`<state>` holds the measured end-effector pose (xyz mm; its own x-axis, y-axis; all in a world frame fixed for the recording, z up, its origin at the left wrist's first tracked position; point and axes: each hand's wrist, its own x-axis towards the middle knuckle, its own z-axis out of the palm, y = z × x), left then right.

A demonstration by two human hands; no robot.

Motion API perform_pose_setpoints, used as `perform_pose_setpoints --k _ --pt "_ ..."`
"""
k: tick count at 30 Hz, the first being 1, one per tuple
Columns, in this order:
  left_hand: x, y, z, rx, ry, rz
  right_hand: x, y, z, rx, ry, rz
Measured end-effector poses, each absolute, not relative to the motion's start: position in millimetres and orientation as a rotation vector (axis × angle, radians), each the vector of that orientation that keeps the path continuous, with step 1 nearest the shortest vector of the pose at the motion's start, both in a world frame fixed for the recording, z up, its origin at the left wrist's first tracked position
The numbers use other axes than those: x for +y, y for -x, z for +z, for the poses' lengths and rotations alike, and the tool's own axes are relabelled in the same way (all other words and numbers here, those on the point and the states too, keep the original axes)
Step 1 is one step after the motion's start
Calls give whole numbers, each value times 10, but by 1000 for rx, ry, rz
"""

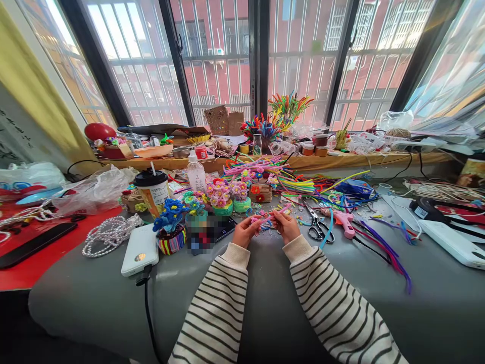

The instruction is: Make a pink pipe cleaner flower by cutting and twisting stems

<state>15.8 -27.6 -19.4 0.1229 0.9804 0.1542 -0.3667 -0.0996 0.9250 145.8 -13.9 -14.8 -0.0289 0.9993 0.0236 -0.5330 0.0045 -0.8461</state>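
Striped sleeves reach over the tabletop, the left hand and right hand each pinching a pink fuzzy stem between them. Left of it, a multicolored pot holds blue flowers; just behind, green pots hold pink blooms. Farther left stands a black-lidded cup with a straw, contents hidden.
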Motion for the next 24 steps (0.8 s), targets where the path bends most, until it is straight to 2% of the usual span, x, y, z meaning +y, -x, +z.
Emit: perform_pose_setpoints --k 24 --pt "-257 -113 -186 799 -1004 1459 -35 -1653 -157 -654 770 1375"
